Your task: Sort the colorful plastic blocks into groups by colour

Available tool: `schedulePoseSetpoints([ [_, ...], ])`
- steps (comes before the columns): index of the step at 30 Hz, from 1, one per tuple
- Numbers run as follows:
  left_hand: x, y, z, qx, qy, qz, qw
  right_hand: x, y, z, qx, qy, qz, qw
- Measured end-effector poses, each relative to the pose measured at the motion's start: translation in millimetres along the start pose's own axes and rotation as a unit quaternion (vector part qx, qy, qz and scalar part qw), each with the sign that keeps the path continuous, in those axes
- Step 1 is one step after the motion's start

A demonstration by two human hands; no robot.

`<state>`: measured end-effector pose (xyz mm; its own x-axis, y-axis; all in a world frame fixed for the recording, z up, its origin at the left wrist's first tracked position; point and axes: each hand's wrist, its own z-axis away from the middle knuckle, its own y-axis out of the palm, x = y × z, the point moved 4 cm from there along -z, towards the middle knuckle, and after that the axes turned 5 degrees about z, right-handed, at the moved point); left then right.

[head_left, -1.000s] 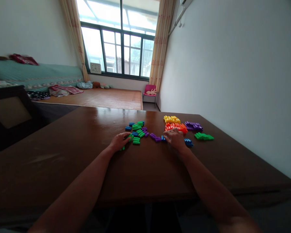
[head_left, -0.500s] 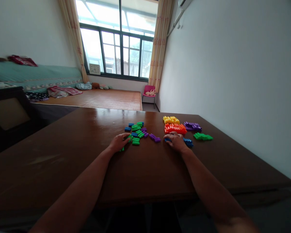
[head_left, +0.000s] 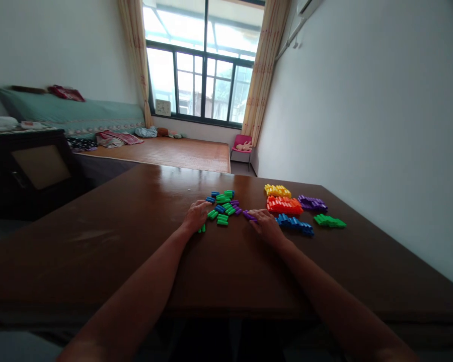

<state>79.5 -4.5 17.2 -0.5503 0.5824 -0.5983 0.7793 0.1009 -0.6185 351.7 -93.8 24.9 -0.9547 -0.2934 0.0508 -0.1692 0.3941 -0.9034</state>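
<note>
Now the right hand [head_left: 266, 225] has shifted, apparently onto purple pieces [head_left: 247, 215].

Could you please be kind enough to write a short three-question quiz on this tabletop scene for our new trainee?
1. True or false: the right hand has its fingertips at purple pieces lying to the left of the blue group.
2. Which group lies between the yellow group and the blue group?
A) green
B) orange-red
C) purple
3. Fill in the colour: the chair beyond the table is ____.

Key: 1 true; 2 B; 3 pink.
</note>
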Motion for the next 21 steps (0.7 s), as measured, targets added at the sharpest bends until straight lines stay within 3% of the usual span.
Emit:
schedulePoseSetpoints([
  [6,5,4.8,1,-0.006,-0.011,-0.018,1.0,21,49,-27,0.062,0.118,0.035,0.99],
  [10,5,8.2,3,-0.02,-0.004,-0.011,1.0,46,66,-55,0.052,0.065,-0.027,0.996],
  [16,18,1.0,-3,-0.096,-0.057,0.023,0.993,55,60,-123,-0.021,0.055,-0.074,0.996],
  [21,32,-0.9,-9,-0.12,-0.094,0.046,0.987,67,81,-176,0.06,0.014,-0.02,0.998],
])
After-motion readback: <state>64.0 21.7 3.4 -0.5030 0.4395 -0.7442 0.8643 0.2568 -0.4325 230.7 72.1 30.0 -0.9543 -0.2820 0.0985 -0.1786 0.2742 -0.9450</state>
